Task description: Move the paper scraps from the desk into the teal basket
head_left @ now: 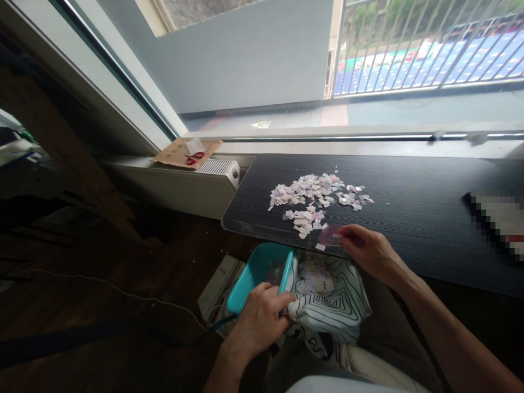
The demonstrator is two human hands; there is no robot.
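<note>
The right hand [370, 254] grips a pink translucent piece [328, 236] between thumb and fingers at the near edge of the black table [413, 204]. Small paper pieces [305, 191] lie on the tabletop in a larger heap, with smaller clusters near it. The left hand [262, 314] is closed over the rim of the turquoise bin [244, 281], located below the table edge. A patterned white bag [347, 303], containing further pieces, is positioned directly beside the bin. Red-handled scissors [195, 158] rest on brown cardboard [170, 152] above the radiator [219, 173], adjacent to the window.
</note>
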